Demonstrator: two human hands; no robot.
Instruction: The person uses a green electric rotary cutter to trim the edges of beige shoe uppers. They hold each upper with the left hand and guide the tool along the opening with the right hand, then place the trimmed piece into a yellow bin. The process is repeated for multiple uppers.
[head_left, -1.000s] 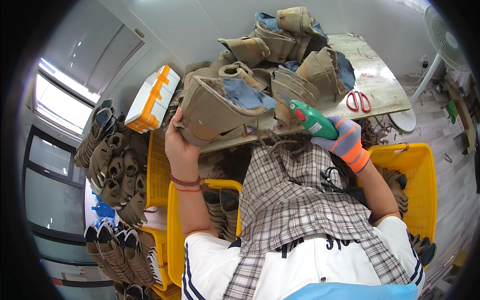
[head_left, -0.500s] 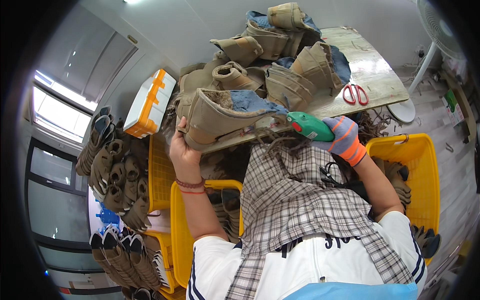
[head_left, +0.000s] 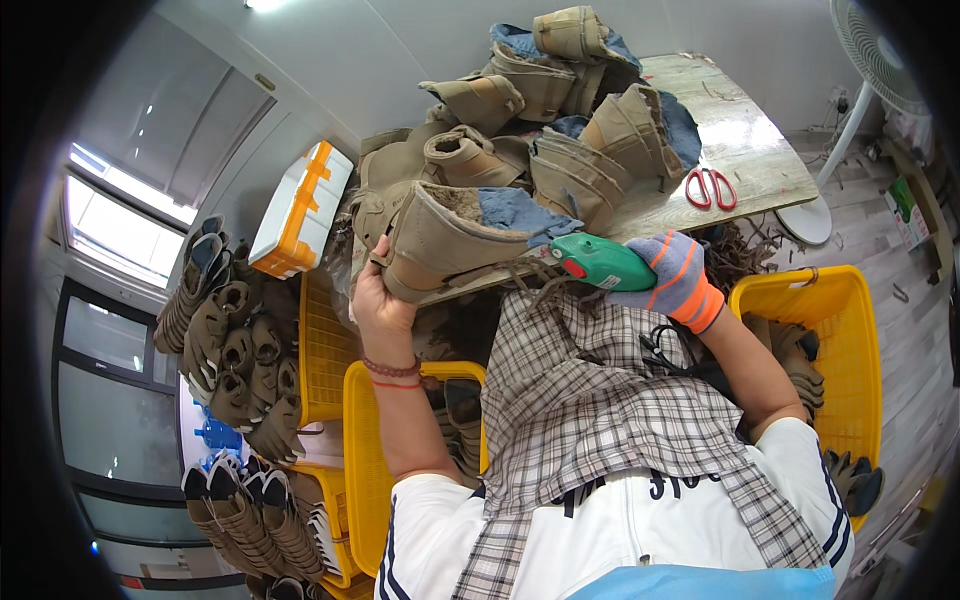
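Note:
My left hand (head_left: 372,297) grips the heel end of a tan boot upper (head_left: 450,237) with a blue lining, held at the near edge of the wooden table (head_left: 750,150). My right hand (head_left: 672,272), in a grey and orange glove, is closed around a green hand-held power tool (head_left: 600,262) whose tip points at the boot's lower edge. Loose threads hang under the boot.
A pile of tan boot uppers (head_left: 560,110) covers the table, with red scissors (head_left: 710,187) on its right part. Yellow crates (head_left: 830,330) stand on both sides of me. A white and orange toolbox (head_left: 300,208) and stacked boots (head_left: 225,350) lie left; a fan (head_left: 880,60) stands right.
The boot has been tipped and shifted slightly, and my right hand has brought the green tool closer to its lower edge. Both grips are unchanged.

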